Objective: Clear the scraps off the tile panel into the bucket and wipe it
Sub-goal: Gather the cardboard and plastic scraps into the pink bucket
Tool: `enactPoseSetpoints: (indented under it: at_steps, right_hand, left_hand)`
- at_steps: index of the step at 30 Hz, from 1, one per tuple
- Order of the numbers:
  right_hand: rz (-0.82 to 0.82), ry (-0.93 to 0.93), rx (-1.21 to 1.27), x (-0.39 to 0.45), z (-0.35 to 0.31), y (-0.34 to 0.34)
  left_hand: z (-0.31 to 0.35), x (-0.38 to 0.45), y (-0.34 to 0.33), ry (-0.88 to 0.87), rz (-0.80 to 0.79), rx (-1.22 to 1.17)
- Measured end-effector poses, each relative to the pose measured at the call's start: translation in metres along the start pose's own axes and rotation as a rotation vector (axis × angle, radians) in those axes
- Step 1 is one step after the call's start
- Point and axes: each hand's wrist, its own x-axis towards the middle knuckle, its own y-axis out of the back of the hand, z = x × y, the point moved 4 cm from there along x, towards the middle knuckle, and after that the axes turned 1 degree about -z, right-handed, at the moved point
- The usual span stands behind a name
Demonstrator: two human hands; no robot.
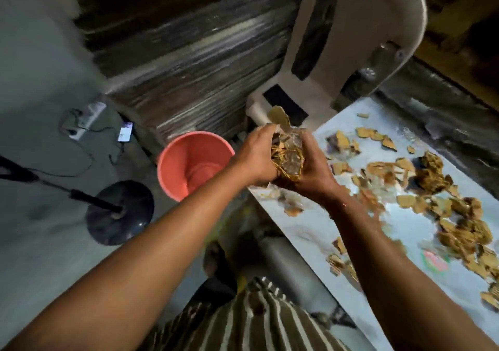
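Note:
My left hand (256, 159) and my right hand (313, 169) are cupped together around a bundle of tan and clear scraps (287, 156), held above the near-left corner of the pale tile panel (410, 231). The pink bucket (172, 167) stands on the floor just left of my hands, its inside showing no scraps. Many more tan scraps (432, 177) lie scattered over the panel's middle and right side.
A white plastic chair (359, 34) stands behind the panel's far end. Wrapped stacks (189, 53) rise at the back. A black round stand base (118, 213) with its pole, a power strip and a phone (125, 131) sit on the floor to the left.

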Motion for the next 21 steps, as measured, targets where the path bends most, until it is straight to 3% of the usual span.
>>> enactPoseSetpoints:
  at_steps: [5,10,21]
  right_hand:
    - [-0.133,0.012,0.0,0.075,-0.013,-0.086]
    - [-0.311,0.034,-0.013,0.132,0.002,-0.155]
    - [-0.601,-0.063,-0.149,0.2,0.148,-0.302]
  left_hand:
    - [-0.087,0.023,0.061,0.094,0.034,-0.04]
    - [-0.167,0.042,0.078,0.254,0.052,-0.094]
    - [-0.338,0.116,-0.009,0.489,0.025,-0.113]
